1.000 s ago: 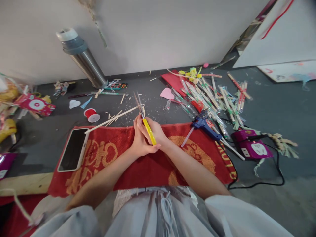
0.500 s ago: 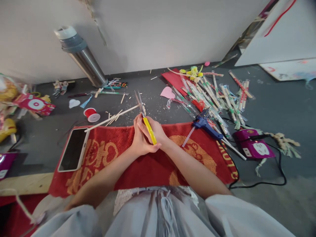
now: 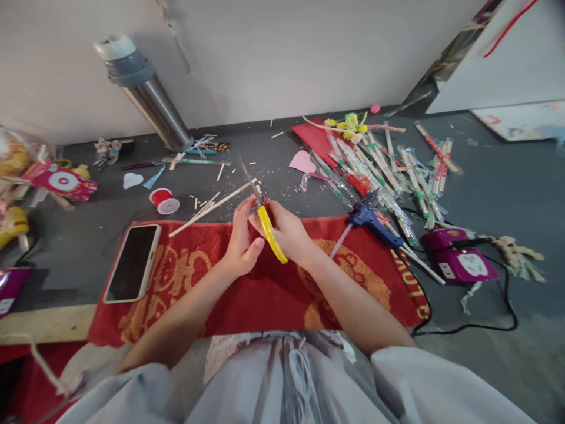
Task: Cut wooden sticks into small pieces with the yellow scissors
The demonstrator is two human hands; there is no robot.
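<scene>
A pair of scissors [image 3: 270, 234] with yellow handles is gripped in my right hand [image 3: 289, 232], its blades pointing away and slightly left over the dark table. Close beside it, my left hand [image 3: 242, 238] has its thumb spread from the fingers and nothing visible in its grasp; the fingertips come near the scissors' pivot, and I cannot tell whether they touch. A long thin wooden stick [image 3: 216, 206] lies just past my left hand, its near end at the towel's edge. Short cut stick pieces [image 3: 205, 202] and pale crumbs are scattered around it.
A red towel [image 3: 247, 306] lies under my forearms, with a phone [image 3: 132, 263] at its left. Around it are a red ribbon spool [image 3: 164, 201], a steel thermos [image 3: 156, 103], a blue glue gun [image 3: 375, 224] with its cord, wrapped chopsticks [image 3: 379, 168] and a purple power socket [image 3: 459, 256].
My left hand has drawn away from my right hand, and its thumb has spread. The long stick has dropped lower and shifted right. The scissors have moved slightly right and nearer.
</scene>
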